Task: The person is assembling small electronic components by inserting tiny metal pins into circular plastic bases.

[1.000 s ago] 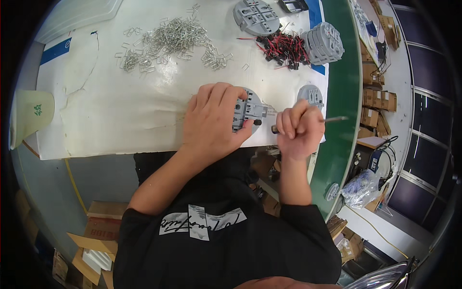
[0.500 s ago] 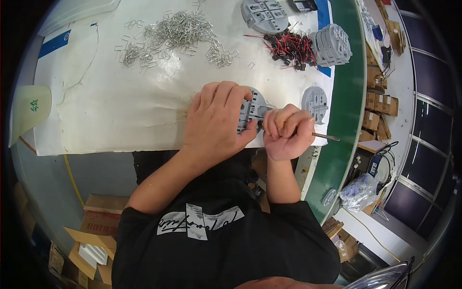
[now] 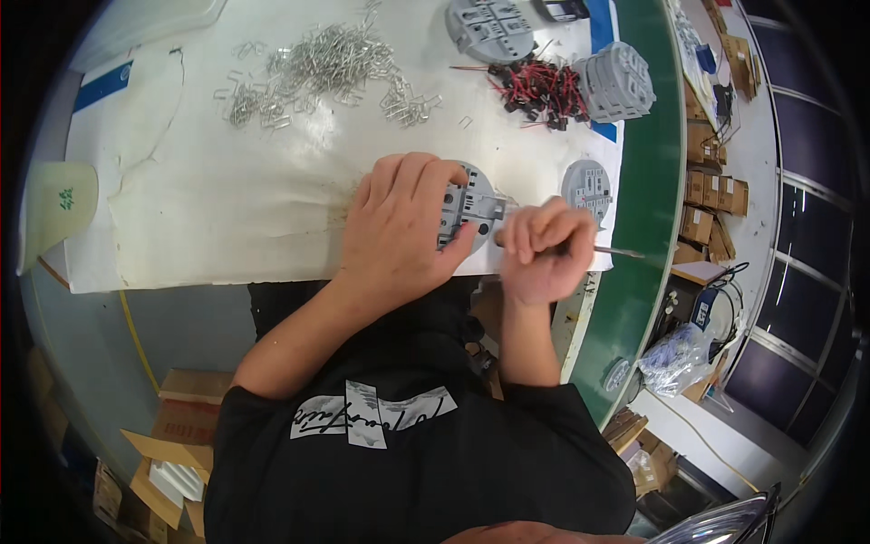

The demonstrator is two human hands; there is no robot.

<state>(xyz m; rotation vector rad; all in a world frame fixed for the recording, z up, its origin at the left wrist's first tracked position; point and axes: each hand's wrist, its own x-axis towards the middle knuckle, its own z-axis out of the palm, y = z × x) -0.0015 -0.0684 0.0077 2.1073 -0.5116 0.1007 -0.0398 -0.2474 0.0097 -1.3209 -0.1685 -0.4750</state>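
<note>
We pin a grey disc [image 3: 467,207] at the near edge of the white sheet [image 3: 208,190] and work at it with a thin tool [image 3: 607,249].

The disc lies flat on the sheet, just in front of our body. Our left hand [image 3: 403,227] covers the disc's left half, fingers spread and pressed down with the thumb against its near rim, apparently to keep it from turning. Just right of the disc, our right hand [image 3: 539,249] is curled shut around the tool, whose shaft sticks out to the right; the working end toward the disc is hidden by the fist. Right of the disc a second disc [image 3: 587,186] lies close by. Beyond the disc sit red-and-black wired parts [image 3: 539,91], a disc stack [image 3: 618,80] and another disc [image 3: 489,27]. Beyond and left of the disc lies a pile of metal clips [image 3: 317,68], within reach.
</note>
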